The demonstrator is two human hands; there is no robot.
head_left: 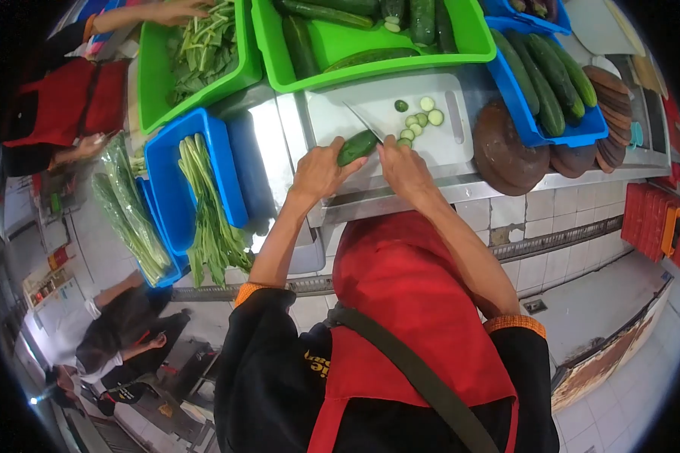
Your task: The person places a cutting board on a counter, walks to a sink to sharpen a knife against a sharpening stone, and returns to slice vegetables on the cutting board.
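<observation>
My left hand (317, 174) is closed round a dark green cucumber (357, 148) at the near edge of a white cutting board (332, 106). In my right hand (405, 167) is a knife (361, 118), its blade pointing up and to the left, close against the cucumber's right end. The handle is hidden in my fist. Several pale round cucumber slices (421, 120) lie just beyond my right hand, and a dark green end piece (401, 106) rests near them.
Beyond the board stands a green bin (283, 68) of cucumbers; left of it, another green bin (151, 83) holds leafy greens, with a co-worker's hand over it. Blue bins (230, 151) (533, 136) flank the board. Brown round slabs (510, 155) sit right.
</observation>
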